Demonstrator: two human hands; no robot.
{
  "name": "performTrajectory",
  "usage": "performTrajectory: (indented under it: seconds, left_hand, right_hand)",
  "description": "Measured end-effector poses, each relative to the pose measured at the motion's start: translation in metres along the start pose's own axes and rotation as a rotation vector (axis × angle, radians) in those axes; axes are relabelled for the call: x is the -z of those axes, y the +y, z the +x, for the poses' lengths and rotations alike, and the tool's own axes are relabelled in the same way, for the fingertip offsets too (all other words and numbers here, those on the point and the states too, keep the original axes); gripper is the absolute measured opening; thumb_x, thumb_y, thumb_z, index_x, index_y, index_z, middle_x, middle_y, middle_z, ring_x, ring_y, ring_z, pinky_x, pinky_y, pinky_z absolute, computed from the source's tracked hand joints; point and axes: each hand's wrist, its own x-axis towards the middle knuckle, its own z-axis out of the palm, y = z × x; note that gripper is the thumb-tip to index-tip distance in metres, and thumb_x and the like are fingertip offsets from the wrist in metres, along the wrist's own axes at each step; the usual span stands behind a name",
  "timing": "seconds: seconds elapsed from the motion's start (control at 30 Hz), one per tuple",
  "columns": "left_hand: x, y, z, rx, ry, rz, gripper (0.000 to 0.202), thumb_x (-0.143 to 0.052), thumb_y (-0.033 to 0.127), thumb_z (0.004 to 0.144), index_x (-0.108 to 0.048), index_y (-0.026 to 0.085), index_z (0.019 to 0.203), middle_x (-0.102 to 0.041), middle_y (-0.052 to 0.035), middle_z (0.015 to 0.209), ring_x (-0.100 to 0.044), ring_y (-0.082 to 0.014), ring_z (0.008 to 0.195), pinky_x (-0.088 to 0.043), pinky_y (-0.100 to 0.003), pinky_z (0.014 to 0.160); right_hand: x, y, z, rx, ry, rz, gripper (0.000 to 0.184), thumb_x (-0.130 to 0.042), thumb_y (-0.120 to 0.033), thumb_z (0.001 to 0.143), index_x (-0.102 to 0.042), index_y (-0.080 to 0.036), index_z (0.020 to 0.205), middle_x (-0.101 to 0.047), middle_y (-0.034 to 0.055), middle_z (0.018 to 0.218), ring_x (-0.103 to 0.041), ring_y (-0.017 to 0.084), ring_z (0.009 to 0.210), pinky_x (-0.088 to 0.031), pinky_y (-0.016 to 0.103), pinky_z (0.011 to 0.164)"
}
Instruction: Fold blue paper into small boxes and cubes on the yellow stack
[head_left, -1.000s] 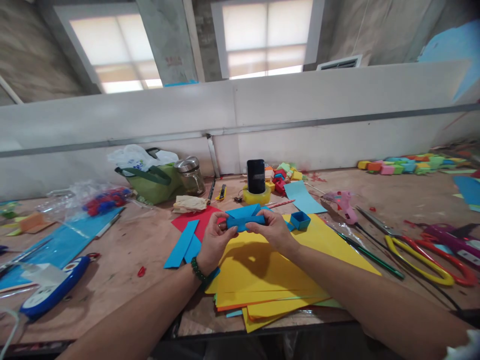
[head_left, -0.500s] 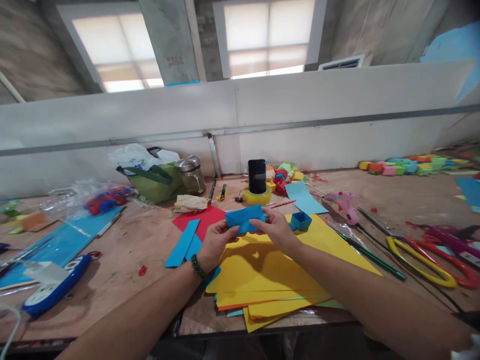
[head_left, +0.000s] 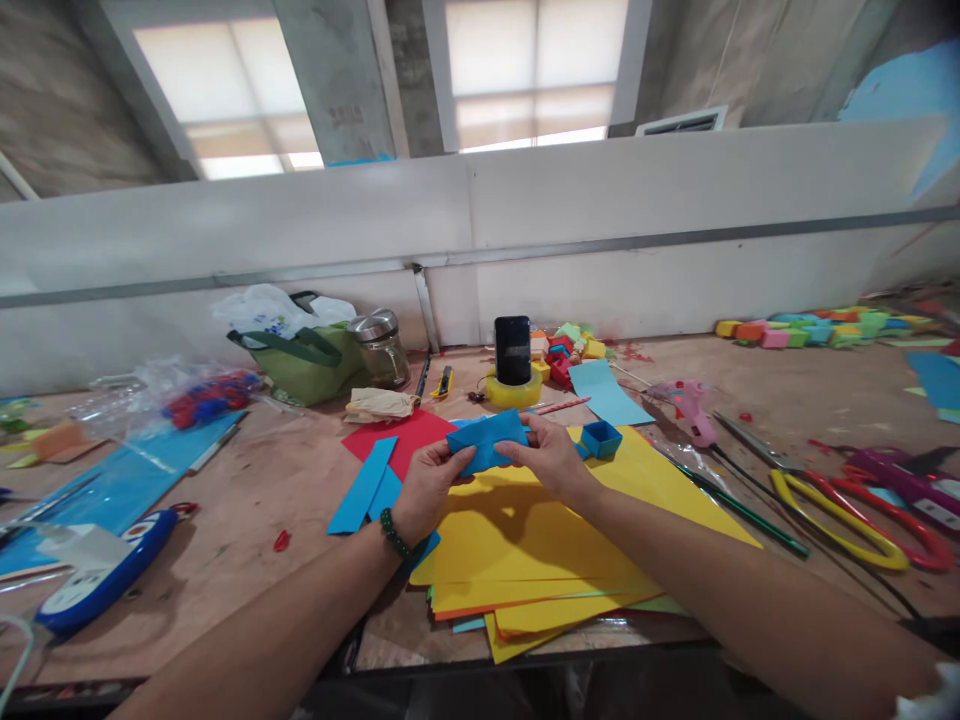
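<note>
Both left hand [head_left: 426, 487] and right hand [head_left: 556, 456] grasp one folded blue paper [head_left: 486, 438], pinched between them above the yellow sheets [head_left: 540, 555]. A small blue box [head_left: 606, 447] sits just right of the grip

A paper-craft workshop with bare grey walls [head_left: 341, 60]

The long table [head_left: 217, 540] is marked and littered with supplies; a folded blue paper [head_left: 486, 441] is held above stacked yellow sheets [head_left: 525, 560]; scissors [head_left: 786, 467], a pink glue gun [head_left: 696, 412] and a yellow cutter [head_left: 445, 383] lie about; small coloured paper blocks [head_left: 814, 333] sit heaped; a white partition [head_left: 300, 232] runs along the back, below two windows [head_left: 534, 60].
</note>
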Motion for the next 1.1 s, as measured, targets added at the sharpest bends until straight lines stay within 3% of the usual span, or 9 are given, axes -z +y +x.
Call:
performTrajectory:
  seconds: [0.2,0.37,0.67,0.9,1.1]
  left_hand:
    - [0.001,-0.002,0.000,0.085,-0.066,0.008,0.063,-0.080,0.061,0.048,-0.071,0.010,0.084,-0.075,-0.0134,0.083,-0.071,-0.0214,0.067,-0.047,-0.021,0.052]
    - [0.000,-0.001,0.000,0.018,-0.015,0.060,0.062,-0.080,0.062,0.045,-0.072,0.011,0.079,-0.075,-0.0134,0.078,-0.071,-0.0232,0.068,-0.048,-0.023,0.055]
    - [-0.001,0.001,0.000,0.026,-0.002,0.049,0.057,-0.083,0.056,0.043,-0.073,0.012,0.078,-0.074,-0.0098,0.073,-0.070,-0.0210,0.066,-0.049,-0.024,0.057]
    - [0.001,-0.002,0.003,-0.003,0.009,0.033,0.052,-0.084,0.053,0.043,-0.074,0.012,0.073,-0.074,-0.0082,0.073,-0.066,-0.0177,0.065,-0.050,-0.025,0.059]
    - [0.002,-0.001,0.002,0.050,-0.092,0.031,0.054,-0.081,0.055,0.051,-0.073,0.013,0.084,-0.075,-0.0110,0.082,-0.070,-0.0199,0.068,-0.048,-0.023,0.056]
  right_hand:
    - [0.000,0.004,0.001,0.060,0.006,-0.042,0.036,-0.074,-0.040,0.057,-0.059,-0.018,0.082,-0.059,-0.0041,0.061,-0.057,0.013,0.056,-0.050,0.027,0.057]
    - [0.000,0.002,0.001,0.038,0.000,-0.031,0.038,-0.074,-0.042,0.058,-0.060,-0.018,0.084,-0.063,-0.0021,0.065,-0.060,0.015,0.060,-0.051,0.028,0.060]
    - [0.001,0.003,0.000,0.016,-0.005,-0.006,0.040,-0.077,-0.044,0.055,-0.061,-0.019,0.082,-0.063,-0.0031,0.063,-0.059,0.013,0.057,-0.052,0.029,0.060]
    - [0.004,0.009,0.005,0.024,-0.016,-0.020,0.046,-0.076,-0.057,0.054,-0.061,-0.017,0.070,-0.061,-0.0028,0.061,-0.057,0.012,0.055,-0.055,0.027,0.054]
    - [0.009,0.010,0.004,0.051,-0.007,-0.114,0.046,-0.073,-0.060,0.060,-0.056,-0.017,0.062,-0.056,-0.0035,0.053,-0.056,0.010,0.044,-0.051,0.024,0.043]
